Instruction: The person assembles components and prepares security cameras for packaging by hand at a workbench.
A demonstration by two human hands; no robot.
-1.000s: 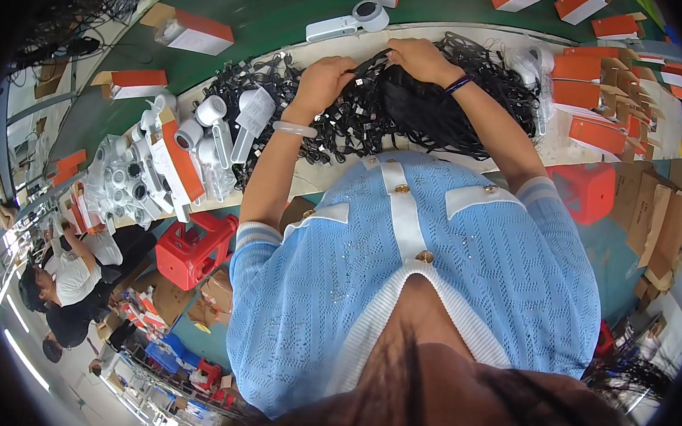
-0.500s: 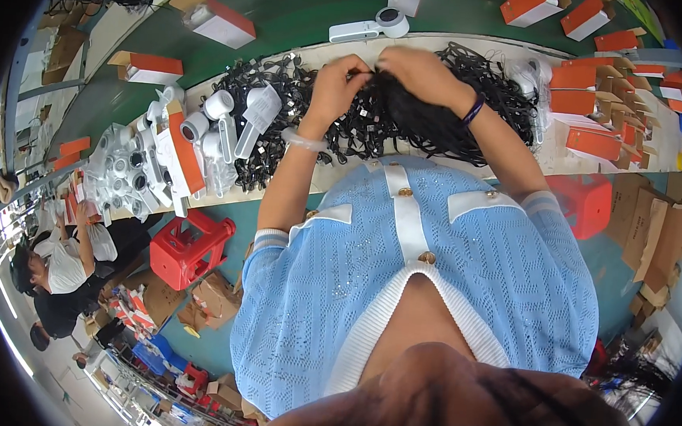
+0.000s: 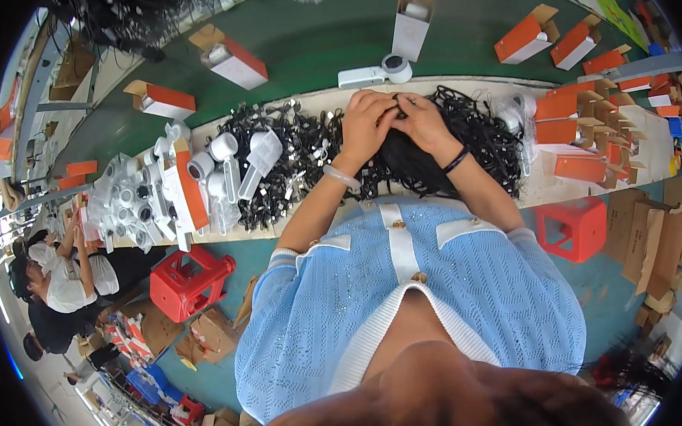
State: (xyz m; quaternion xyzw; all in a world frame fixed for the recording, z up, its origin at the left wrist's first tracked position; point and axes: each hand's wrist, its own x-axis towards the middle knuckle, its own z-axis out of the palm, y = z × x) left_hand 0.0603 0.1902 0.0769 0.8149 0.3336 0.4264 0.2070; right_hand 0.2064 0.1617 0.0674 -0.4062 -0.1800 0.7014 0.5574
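Note:
My left hand [image 3: 367, 129] and my right hand [image 3: 426, 126] meet over the worktable, fingertips pinched together at the top of a bundle of thin black cables [image 3: 406, 164]. What exactly sits between the fingertips is partly hidden by the fingers. The bundle hangs down below my right hand toward my body. Loose black cables [image 3: 482, 136] lie heaped to its right. On the left spreads a pile of short black cables with small metal plugs [image 3: 285, 163]. Just beyond my hands rests a white handled device with a round dark-centred head [image 3: 365, 77].
Several similar white devices [image 3: 224, 147] in clear bags crowd the table's left. Orange and white boxes [image 3: 561, 133] stack at the right; others, such as one open box [image 3: 237, 62], stand on the green belt [image 3: 311, 55]. Red stools [image 3: 184, 281] stand below. Co-workers [image 3: 79, 283] are at far left.
The whole view has shifted, so the table sits lower in it. My right hand, blurred and palm-down before, has turned and its fingertips have closed in against my left fingers.

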